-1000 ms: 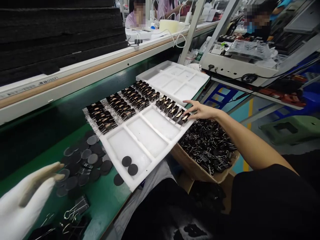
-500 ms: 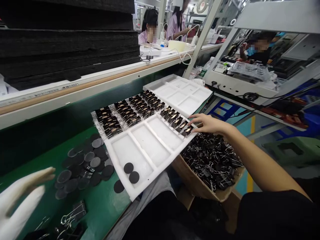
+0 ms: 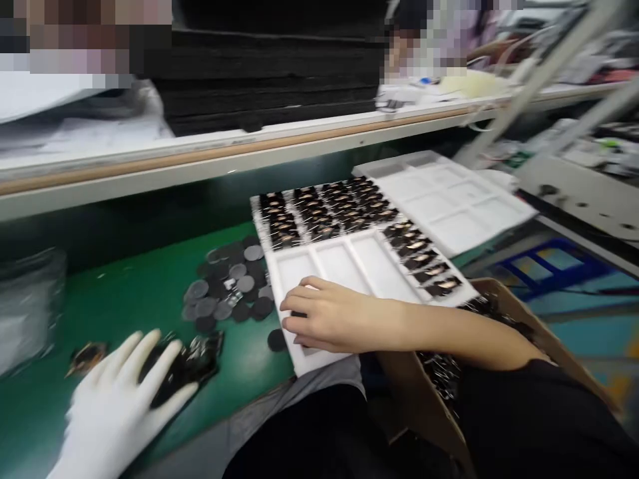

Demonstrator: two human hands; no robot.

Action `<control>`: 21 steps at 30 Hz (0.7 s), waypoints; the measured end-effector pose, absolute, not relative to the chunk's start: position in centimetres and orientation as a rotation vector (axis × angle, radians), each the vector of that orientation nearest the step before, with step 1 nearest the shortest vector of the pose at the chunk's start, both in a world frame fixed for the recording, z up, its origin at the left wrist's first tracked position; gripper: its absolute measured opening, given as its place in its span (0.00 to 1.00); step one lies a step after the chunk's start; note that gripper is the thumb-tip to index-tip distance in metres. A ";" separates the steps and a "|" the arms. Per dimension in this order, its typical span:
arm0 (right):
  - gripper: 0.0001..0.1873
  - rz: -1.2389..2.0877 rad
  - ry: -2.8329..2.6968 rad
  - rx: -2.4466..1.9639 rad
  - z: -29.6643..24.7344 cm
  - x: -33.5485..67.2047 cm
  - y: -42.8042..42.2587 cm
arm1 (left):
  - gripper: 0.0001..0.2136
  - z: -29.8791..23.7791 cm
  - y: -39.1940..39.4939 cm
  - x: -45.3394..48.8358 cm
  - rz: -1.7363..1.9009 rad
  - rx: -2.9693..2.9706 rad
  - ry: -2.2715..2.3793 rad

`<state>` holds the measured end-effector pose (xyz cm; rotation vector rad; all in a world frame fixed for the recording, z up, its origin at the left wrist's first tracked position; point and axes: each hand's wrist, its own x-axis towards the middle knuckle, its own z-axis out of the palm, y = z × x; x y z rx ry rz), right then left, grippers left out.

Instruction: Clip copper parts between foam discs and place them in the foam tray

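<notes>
My left hand [image 3: 122,399], in a white glove, hovers with fingers spread over a small heap of black binder clips [image 3: 192,362] on the green table. My bare right hand [image 3: 327,316] rests over the near left compartment of a white foam tray [image 3: 349,263], fingers loosely curled above the black discs lying there; whether it holds one is hidden. The tray's far compartments hold rows of black binder clips [image 3: 324,209]. A pile of black round discs [image 3: 229,289] lies on the table just left of the tray.
A second, empty white foam tray [image 3: 449,199] sits to the right. A cardboard box [image 3: 494,293] of loose clips stands below my right forearm. Black foam sheets [image 3: 269,73] are stacked on the raised shelf behind. Other people work at far benches. The frame is motion-blurred.
My right hand left the tray's right edge near the clip box and swung to the near left compartment. My left hand moved in over the loose clips. The view panned left.
</notes>
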<state>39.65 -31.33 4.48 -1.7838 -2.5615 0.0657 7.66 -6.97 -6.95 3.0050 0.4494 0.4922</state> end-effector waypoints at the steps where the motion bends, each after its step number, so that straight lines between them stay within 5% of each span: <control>1: 0.10 0.041 -2.618 -1.717 4.2 38.9 -29.9 | 0.21 -6.7 -7.1 8.1 0.547 3.110 0.446; 13: 0.14 -0.177 -2.511 -1.592 -3.1 32.5 -23.7 | 0.40 -7.4 -7.3 4.0 0.377 2.981 0.807; 16: 0.15 -0.250 -2.432 -1.687 -4.0 32.2 -22.5 | 0.40 -8.0 -7.5 4.3 0.298 2.897 0.661; 21: 0.21 -0.266 -2.511 -1.562 -5.1 33.0 -20.9 | 0.36 -7.9 -3.9 4.0 0.664 2.833 0.955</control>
